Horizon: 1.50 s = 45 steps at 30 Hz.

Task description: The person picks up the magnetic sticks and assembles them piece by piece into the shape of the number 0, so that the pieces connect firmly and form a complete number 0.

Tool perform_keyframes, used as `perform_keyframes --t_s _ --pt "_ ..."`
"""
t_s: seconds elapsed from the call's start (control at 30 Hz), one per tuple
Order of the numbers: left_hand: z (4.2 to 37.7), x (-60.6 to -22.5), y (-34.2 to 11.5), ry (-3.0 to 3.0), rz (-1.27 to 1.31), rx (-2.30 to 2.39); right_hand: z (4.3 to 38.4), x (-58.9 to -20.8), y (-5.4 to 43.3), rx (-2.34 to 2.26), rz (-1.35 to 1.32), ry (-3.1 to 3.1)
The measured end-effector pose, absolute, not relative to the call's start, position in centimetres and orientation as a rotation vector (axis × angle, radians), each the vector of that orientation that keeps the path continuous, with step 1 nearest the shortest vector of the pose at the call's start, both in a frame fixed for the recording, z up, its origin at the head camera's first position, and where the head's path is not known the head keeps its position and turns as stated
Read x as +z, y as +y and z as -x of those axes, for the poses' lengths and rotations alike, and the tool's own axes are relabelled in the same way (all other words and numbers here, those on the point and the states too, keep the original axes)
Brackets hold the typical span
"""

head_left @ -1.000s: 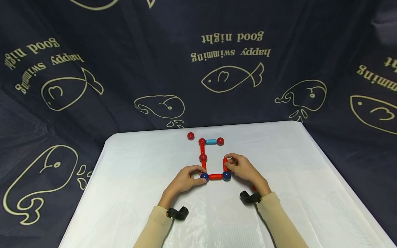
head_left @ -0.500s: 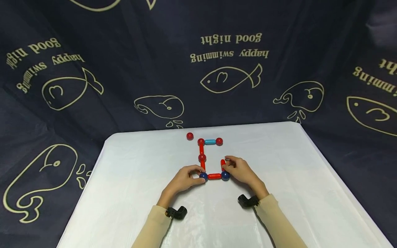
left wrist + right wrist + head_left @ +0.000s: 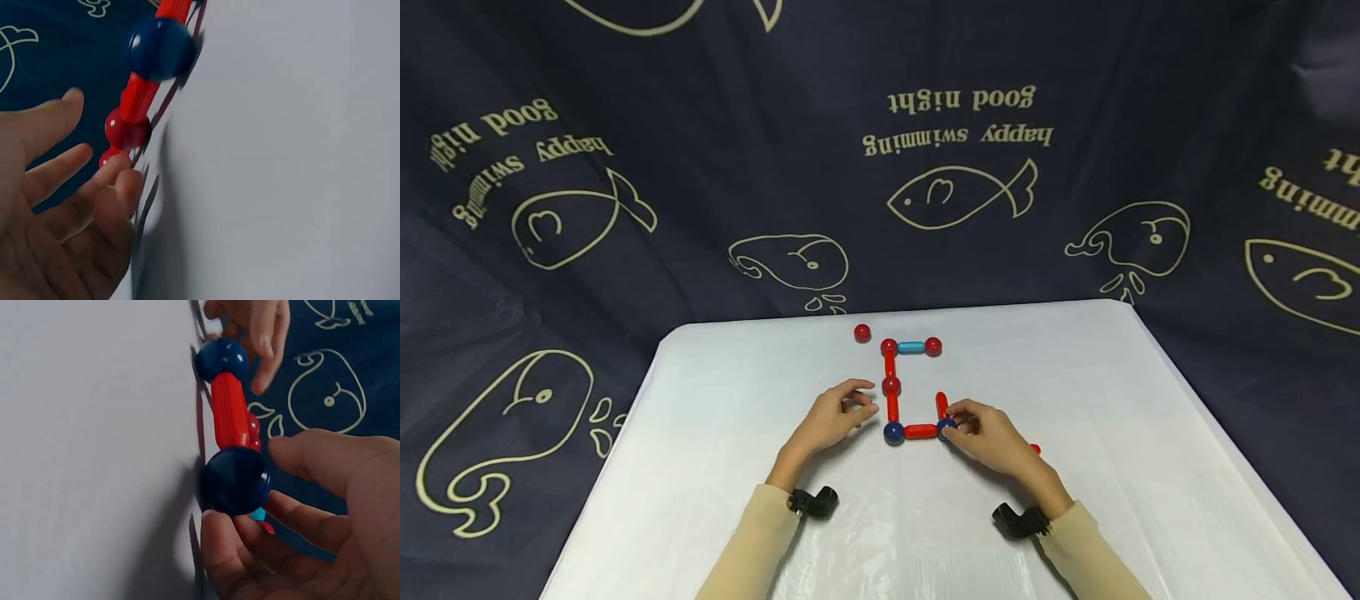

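Magnetic balls and rods lie joined in an open outline on the white table. Along its front, a red rod (image 3: 921,432) links the left blue ball (image 3: 893,432) to the right blue ball (image 3: 235,481). My right hand (image 3: 992,437) holds that right ball between thumb and fingers. From it a short red rod (image 3: 942,404) points toward the back, its far end free. My left hand (image 3: 835,414) is in the air just left of the side red rod (image 3: 892,407), fingers loosely bent and holding nothing. Farther back come a red ball (image 3: 891,386) and a light-blue rod (image 3: 912,347).
A loose red ball (image 3: 862,333) sits near the back edge of the table (image 3: 760,367). Partly hidden behind my right wrist is a small red piece (image 3: 1036,448). A dark curtain (image 3: 805,167) with fish drawings hangs behind the table.
My left hand has let go of the left blue ball and moved away to the left. My right hand has shifted from the short red rod down to the right blue ball.
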<state>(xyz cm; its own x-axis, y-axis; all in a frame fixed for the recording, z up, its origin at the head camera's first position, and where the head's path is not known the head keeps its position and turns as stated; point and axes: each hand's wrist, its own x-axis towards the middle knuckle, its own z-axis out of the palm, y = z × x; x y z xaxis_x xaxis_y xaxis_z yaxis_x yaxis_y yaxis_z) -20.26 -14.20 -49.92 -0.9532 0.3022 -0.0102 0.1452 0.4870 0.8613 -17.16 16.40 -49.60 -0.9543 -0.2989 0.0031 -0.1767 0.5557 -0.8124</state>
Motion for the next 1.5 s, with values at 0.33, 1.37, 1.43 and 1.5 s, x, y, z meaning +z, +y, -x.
perform_keyframes --t_s 0.33,1.37,1.43,1.5 --pt "25.6 -50.2 -14.3 2.779 -0.294 1.506 16.6 -50.0 16.3 -1.361 0.461 2.693" --pt "32.1 -50.7 -12.5 3.068 0.005 1.343 16.6 -50.2 16.5 -1.358 0.492 2.696" --pt "32.0 -50.6 -12.5 3.059 0.019 1.332 16.6 -50.2 16.5 -1.352 0.487 2.696" --pt "31.9 -50.6 -12.6 3.055 0.009 1.311 16.5 -50.2 16.4 -1.346 0.478 2.698"
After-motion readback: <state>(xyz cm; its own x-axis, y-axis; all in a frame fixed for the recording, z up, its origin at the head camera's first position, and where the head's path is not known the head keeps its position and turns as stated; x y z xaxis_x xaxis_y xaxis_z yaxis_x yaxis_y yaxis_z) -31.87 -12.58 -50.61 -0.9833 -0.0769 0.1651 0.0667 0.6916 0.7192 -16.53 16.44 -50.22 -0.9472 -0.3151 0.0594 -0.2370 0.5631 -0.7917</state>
